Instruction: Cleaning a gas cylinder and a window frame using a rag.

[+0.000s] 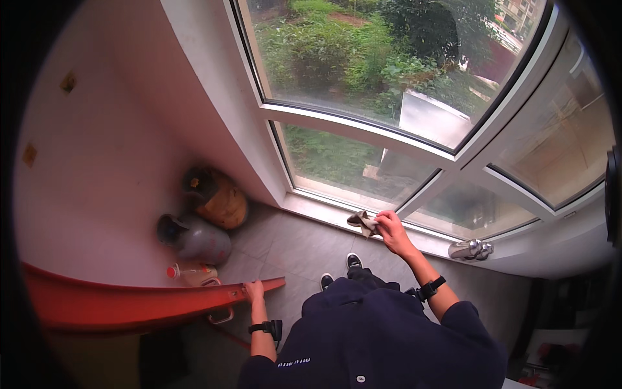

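Observation:
My right hand (390,230) pinches a crumpled grey-brown cloth (363,222) in front of the white sill below the window frame. The cloth hangs from the fingertips; whether it touches the sill I cannot tell. At the left, my left hand (254,291) rests on the edge of a red door (141,304), near its latch and metal handle (222,317). How firmly the fingers grip the edge is hard to see.
Along the left wall stand an orange gas cylinder (224,202), a grey gas cylinder (206,239) and a plastic jug with a red cap (192,273). Shiny metal flasks (465,249) stand on the sill at right. Tall window panes (340,63) rise ahead.

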The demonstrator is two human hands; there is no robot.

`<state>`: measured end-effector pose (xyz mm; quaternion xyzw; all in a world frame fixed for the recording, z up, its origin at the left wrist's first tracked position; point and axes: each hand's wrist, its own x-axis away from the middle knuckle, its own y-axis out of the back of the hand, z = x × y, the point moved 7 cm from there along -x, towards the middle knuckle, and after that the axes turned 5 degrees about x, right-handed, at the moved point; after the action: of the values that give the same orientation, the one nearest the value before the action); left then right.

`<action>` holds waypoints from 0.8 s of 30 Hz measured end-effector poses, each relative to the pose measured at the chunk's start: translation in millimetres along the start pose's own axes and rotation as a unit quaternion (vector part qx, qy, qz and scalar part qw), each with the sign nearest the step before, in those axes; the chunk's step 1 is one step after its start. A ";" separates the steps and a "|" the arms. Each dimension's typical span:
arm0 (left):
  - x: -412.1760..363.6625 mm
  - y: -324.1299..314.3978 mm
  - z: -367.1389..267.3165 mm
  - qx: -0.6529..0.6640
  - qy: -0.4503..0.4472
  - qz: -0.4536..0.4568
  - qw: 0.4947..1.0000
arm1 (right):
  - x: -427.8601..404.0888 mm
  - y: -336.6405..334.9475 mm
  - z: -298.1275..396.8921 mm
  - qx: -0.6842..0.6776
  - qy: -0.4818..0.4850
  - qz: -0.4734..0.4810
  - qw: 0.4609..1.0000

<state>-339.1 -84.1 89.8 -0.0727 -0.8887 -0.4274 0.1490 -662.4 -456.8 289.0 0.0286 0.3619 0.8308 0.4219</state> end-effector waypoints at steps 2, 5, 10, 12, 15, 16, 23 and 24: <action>-12.3 -11.4 -19.8 -0.012 -0.021 0.030 0.999 | -1.5 14.0 10.7 0.036 0.021 -0.013 0.999; 21.7 -24.8 -116.0 -0.136 -0.146 0.163 0.966 | -5.0 27.9 28.6 0.094 0.058 -0.008 0.994; 167.9 -48.3 -265.5 0.059 -0.509 0.439 0.738 | -25.3 29.4 71.1 0.058 0.067 0.081 0.993; 210.4 -51.7 -299.3 0.110 -0.577 0.444 0.677 | -32.8 26.5 78.7 0.028 0.059 0.120 0.991; 222.0 -78.2 -315.2 0.202 -0.436 0.578 0.659 | -48.0 30.6 98.2 -0.028 0.066 0.129 0.989; 205.4 -106.2 -305.7 0.203 -0.346 0.625 0.670 | -53.4 32.2 93.4 -0.045 0.055 0.130 0.989; 170.4 -70.8 -374.9 0.183 -0.403 0.452 0.774 | -52.5 -37.7 -7.2 -0.551 -0.237 0.176 0.781; 171.4 -68.1 -380.8 0.180 -0.400 0.447 0.780 | -57.9 -43.4 -10.0 -0.550 -0.221 0.214 0.777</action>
<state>-441.4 -423.8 320.3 -0.5979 -0.7970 -0.0779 -0.0351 -599.2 -487.7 269.4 0.0518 -0.2750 0.9281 0.2454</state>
